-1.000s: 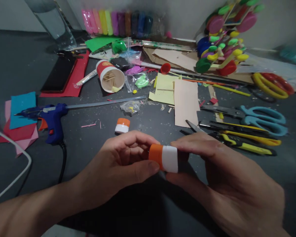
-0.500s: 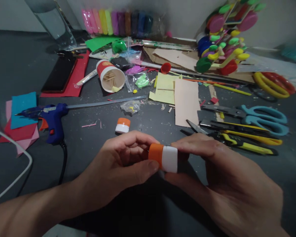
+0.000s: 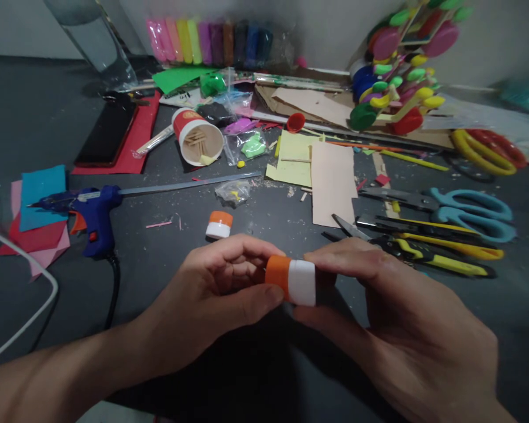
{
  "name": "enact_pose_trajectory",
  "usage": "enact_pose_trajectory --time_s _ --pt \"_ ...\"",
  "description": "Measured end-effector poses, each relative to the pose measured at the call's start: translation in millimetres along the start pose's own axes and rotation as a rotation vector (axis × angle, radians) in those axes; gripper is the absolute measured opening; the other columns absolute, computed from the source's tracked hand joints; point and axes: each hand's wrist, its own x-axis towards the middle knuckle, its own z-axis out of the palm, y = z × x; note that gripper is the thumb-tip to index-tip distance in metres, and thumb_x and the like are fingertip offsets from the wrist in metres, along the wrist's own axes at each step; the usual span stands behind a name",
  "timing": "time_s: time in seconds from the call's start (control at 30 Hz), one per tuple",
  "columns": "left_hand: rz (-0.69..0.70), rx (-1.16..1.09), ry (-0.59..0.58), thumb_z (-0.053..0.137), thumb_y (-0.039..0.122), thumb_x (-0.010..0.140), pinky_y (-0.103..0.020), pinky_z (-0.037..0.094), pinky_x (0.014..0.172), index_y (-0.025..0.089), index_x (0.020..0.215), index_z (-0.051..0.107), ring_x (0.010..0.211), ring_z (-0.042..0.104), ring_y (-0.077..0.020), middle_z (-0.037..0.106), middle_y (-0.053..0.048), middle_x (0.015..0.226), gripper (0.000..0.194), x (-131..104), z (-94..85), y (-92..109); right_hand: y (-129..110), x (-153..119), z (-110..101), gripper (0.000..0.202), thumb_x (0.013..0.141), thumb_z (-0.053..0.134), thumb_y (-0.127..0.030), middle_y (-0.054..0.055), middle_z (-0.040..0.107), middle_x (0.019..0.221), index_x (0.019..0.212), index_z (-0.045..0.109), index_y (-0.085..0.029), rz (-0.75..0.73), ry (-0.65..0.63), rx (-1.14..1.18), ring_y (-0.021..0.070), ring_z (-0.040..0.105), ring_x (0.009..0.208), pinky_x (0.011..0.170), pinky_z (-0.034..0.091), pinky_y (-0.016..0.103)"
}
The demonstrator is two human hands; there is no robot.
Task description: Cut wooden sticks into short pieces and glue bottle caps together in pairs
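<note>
An orange and white roll (image 3: 301, 283) lies sideways between my two hands, low in the middle of the view. My left hand (image 3: 229, 288) grips its orange end between thumb and fingers. The thumb and index finger of my right hand (image 3: 397, 317) pinch the white end from above and below. Just beyond my left hand, a smaller orange and white piece (image 3: 219, 225) stands on the dark table (image 3: 167, 202).
On the left are a blue glue gun (image 3: 97, 220), its cord and a phone (image 3: 108, 130). A tipped paper cup (image 3: 198, 141) holds sticks. Blue-handled scissors (image 3: 474, 208) and cutters lie right. Colourful clay models (image 3: 392, 76) stand behind.
My right hand has shifted very slightly to the left. The hold of both hands on the roll looks the same.
</note>
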Motion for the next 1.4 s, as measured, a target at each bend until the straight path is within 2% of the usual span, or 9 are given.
enact_pose_trajectory --time_s 0.6,0.83,1.03,1.13,1.23,1.3,1.4 --pt "0.020 -0.061 -0.032 0.078 0.028 0.084 -0.017 0.045 0.062 0.022 0.105 0.070 0.072 0.061 -0.0083 0.073 0.000 0.087 0.024 2.1 -1.9 -1.4 -2.9 -0.3 -1.2 0.022 0.095 0.070 -0.034 -0.004 0.068 0.098 0.113 0.058 -0.028 -0.028 0.009 -0.065 0.0116 0.066 0.085 0.072 0.052 0.023" --pt "0.021 -0.029 -0.023 0.078 0.026 0.083 -0.018 0.046 0.061 0.020 0.105 0.071 0.072 0.062 -0.0099 0.073 -0.002 0.087 0.023 2.6 -1.5 -0.9 -3.0 -0.4 0.1 0.019 0.100 0.061 -0.042 -0.005 0.068 0.096 0.113 0.056 -0.030 -0.015 0.015 -0.112 0.0110 0.066 0.083 0.071 0.052 0.021" --pt "-0.027 -0.131 -0.053 0.078 0.025 0.083 -0.015 0.045 0.062 0.020 0.102 0.069 0.071 0.062 -0.0068 0.073 0.002 0.085 0.021 3.9 -1.6 0.4 -3.1 1.0 -2.1 0.020 0.099 0.061 -0.045 -0.006 0.066 0.093 0.111 0.056 -0.030 0.000 0.008 -0.120 0.0106 0.064 0.080 0.067 0.049 0.021" --pt "-0.057 -0.157 -0.073 0.075 0.030 0.086 -0.016 0.046 0.067 0.020 0.102 0.068 0.072 0.063 -0.0071 0.071 0.002 0.082 0.020 5.4 -3.8 -0.8 -1.2 2.0 -3.9 0.035 0.097 0.064 -0.049 -0.005 0.064 0.100 0.123 0.055 -0.029 -0.031 -0.005 -0.088 0.0098 0.062 0.086 0.077 0.049 0.019" --pt "-0.063 -0.127 -0.117 0.069 0.039 0.091 -0.018 0.047 0.072 0.019 0.103 0.066 0.073 0.064 -0.0081 0.070 0.002 0.076 0.024 6.3 -7.1 -3.9 -0.2 2.3 -4.5 0.031 0.099 0.065 -0.033 -0.004 0.064 0.112 0.128 0.054 -0.028 -0.052 -0.079 -0.025 0.0094 0.062 0.099 0.087 0.047 0.017" --pt "-0.060 -0.098 -0.141 0.064 0.045 0.094 -0.020 0.047 0.073 0.019 0.105 0.065 0.074 0.064 -0.0089 0.069 0.001 0.075 0.029 6.2 -8.1 -5.3 -0.8 2.4 -4.3 0.023 0.100 0.064 -0.025 -0.004 0.065 0.111 0.122 0.057 -0.028 -0.023 -0.099 0.001 0.0095 0.062 0.099 0.086 0.048 0.017" --pt "-0.039 -0.126 -0.131 0.068 0.045 0.090 -0.019 0.047 0.071 0.020 0.109 0.062 0.075 0.063 -0.0084 0.069 0.001 0.085 0.032 5.0 -6.7 -4.3 -2.2 2.7 -4.0 0.017 0.100 0.064 -0.033 -0.005 0.066 0.106 0.115 0.058 -0.030 0.031 -0.064 -0.004 0.0109 0.063 0.091 0.077 0.050 0.019"
